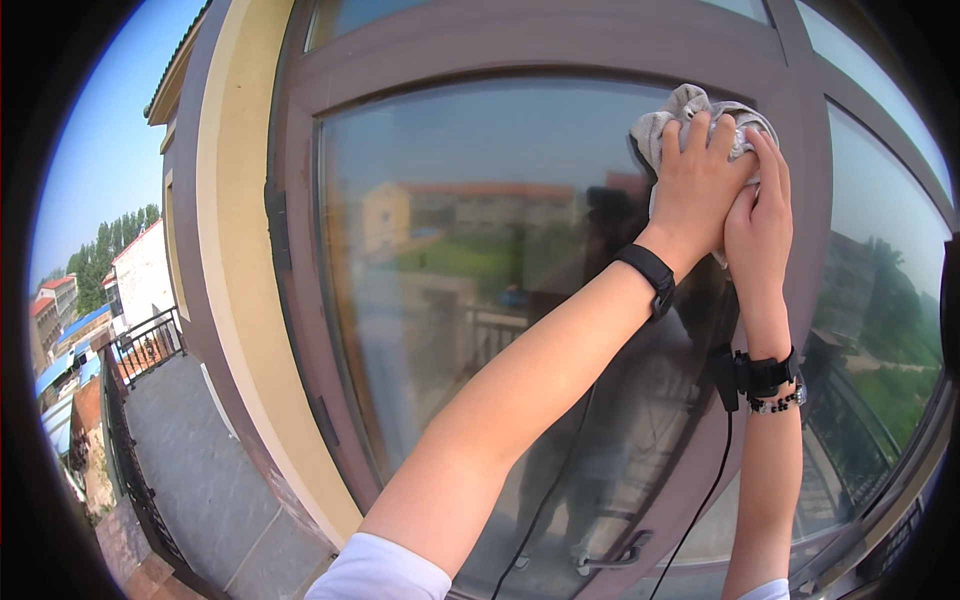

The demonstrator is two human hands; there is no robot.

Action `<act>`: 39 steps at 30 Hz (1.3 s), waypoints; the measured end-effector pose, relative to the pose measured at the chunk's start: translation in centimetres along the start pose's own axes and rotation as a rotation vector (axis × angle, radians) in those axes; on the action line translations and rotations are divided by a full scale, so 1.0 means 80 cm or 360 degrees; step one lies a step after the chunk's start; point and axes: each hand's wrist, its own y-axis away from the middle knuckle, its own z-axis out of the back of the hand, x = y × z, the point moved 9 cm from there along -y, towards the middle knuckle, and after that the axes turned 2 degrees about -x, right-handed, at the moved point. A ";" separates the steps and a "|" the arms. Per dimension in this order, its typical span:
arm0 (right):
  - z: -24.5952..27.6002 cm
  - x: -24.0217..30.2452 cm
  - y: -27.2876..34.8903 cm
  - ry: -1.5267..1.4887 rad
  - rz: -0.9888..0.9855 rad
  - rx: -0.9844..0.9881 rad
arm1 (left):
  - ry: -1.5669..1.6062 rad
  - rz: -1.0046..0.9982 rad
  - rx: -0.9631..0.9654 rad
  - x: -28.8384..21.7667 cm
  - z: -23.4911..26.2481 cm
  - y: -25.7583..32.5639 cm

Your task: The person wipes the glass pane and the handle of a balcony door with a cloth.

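Observation:
A crumpled light grey cloth is pressed against the upper right corner of a large glass pane. My left hand lies over the cloth with its fingers bent onto it. Close beside it, my right hand also grips the cloth, its fingers curled at the right edge. The two hands touch or overlap near the thumbs. The brown frame borders the pane just to the right of my hands. Part of the cloth is hidden beneath my fingers.
A metal handle sits low on the brown frame. Thin black cables hang from the wristbands. A second glass pane is on the right. At the left are a yellow wall edge, a grey balcony floor and a dark railing.

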 end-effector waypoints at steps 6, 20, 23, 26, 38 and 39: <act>0.005 0.007 -0.002 0.0066 0.0036 0.0024 | 0.0077 0.0014 0.0099 0.003 -0.001 0.001; 0.078 0.020 0.253 -0.0025 -0.0152 0.0391 | 0.0196 -0.0195 0.0611 -0.110 0.081 0.206; 0.043 0.014 0.159 -0.0138 0.0000 0.0360 | 0.0090 -0.0159 0.0489 -0.056 0.049 0.134; 0.015 -0.002 0.055 -0.0212 0.0217 0.0376 | 0.0016 -0.0095 0.0392 -0.020 0.019 0.054; 0.111 0.008 0.294 -0.0068 -0.0222 0.0755 | 0.0355 -0.0221 0.0738 -0.142 0.097 0.248; 0.121 0.007 0.339 -0.0126 -0.0324 0.0845 | 0.0381 -0.0246 0.0804 -0.157 0.110 0.285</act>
